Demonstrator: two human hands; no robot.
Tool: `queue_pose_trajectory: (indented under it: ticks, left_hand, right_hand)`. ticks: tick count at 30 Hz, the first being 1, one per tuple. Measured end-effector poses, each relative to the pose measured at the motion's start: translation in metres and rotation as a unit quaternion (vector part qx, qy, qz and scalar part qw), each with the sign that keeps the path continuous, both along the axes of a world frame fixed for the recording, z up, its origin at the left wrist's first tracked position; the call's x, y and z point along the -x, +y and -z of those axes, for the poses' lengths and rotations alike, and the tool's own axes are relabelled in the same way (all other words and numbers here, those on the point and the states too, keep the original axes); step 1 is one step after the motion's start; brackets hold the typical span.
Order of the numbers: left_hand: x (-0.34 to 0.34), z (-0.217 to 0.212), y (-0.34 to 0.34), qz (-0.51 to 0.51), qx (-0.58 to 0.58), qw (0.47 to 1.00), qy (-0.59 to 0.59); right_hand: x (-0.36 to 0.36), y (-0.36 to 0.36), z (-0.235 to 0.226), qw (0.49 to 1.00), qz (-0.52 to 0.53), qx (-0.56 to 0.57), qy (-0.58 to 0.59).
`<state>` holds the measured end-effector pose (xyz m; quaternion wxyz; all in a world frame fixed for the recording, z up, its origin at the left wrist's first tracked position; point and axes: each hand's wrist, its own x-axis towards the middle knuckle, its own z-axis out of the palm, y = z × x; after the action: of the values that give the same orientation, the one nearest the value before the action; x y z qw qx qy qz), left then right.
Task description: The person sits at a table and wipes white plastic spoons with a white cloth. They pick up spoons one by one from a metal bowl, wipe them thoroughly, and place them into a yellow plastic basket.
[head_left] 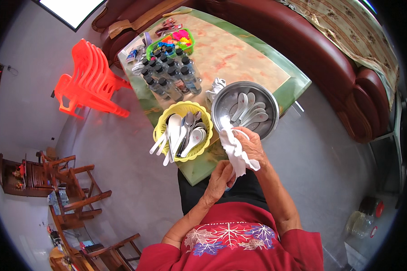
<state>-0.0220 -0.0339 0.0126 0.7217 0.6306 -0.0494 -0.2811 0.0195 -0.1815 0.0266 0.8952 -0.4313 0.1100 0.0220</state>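
Both hands at near table edge. Right hand (251,147) gripping crumpled white cloth (235,151) wrapped round a white ceramic spoon (242,132), just near of round steel basin (221,106) holding more spoons. Left hand (220,178) closed on the cloth's lower end. Yellow plastic basket (167,117) of spoons sits left.

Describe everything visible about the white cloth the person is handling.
The white cloth looks like soft, thin fabric, crumpled and folded rather than spread out. It hangs between both hands: the right hand grips its upper part, seemingly wrapped around a white spoon whose rim peeks out, while the left hand pinches its lower end. It is held above the table's near corner, just in front of the metal basin, with a loose tail drooping toward the person's lap.
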Motion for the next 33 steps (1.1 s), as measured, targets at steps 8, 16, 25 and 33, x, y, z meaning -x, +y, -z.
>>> queue_pose_trajectory:
  ticks: [8, 16, 25, 33]
  left_hand:
    - [-0.004, -0.008, 0.002, -0.045, -0.192, 0.946, -0.259]
    - [-0.018, 0.007, 0.022, -0.015, -0.084, 0.912, -0.402]
    - [-0.010, -0.022, 0.008, 0.046, -0.095, 0.951, -0.291]
    - [-0.020, -0.002, 0.000, -0.038, 0.149, 0.970, 0.189]
  right_hand:
    - [-0.003, 0.016, 0.002, 0.849, 0.214, 0.469, -0.115]
    - [0.031, 0.048, -0.010, 0.775, 0.172, 0.568, -0.219]
    - [-0.008, -0.022, 0.003, 0.924, -0.045, 0.338, -0.174]
    - [0.000, 0.038, 0.015, 0.982, 0.175, -0.061, 0.037]
